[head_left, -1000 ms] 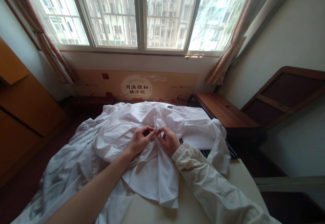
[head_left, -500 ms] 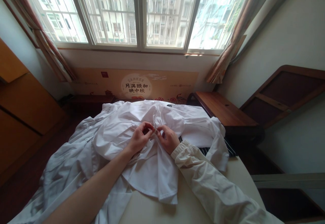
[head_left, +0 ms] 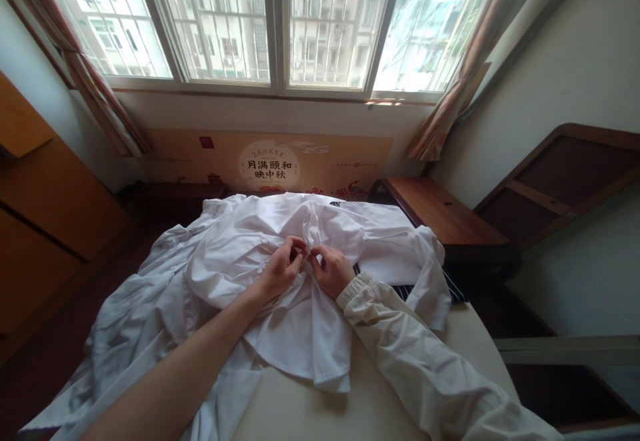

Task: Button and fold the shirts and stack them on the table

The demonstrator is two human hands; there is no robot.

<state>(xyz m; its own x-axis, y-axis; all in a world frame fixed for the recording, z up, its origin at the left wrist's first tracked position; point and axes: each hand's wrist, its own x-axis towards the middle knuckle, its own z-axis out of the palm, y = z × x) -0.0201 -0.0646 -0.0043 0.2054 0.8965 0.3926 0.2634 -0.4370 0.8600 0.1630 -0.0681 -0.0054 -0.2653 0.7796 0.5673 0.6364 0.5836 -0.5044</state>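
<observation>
A white shirt lies spread over a cream-coloured table, its hem toward me and a sleeve falling to the right. My left hand pinches the shirt's front edge between thumb and fingers. Close against it, my right hand pinches the same strip of cloth from the other side. The fingertips nearly meet; any button between them is too small to make out. More white fabric is bunched at the left, hanging over the table's edge. Dark striped cloth shows beneath the shirt at the right.
A wooden side table stands beyond the right edge. Behind are a printed panel and a barred window with curtains. An orange-brown cabinet is on the left; a framed wooden panel leans on the right wall.
Both hands keep their pinch on the shirt, with only small finger shifts. The view has tilted very slightly.
</observation>
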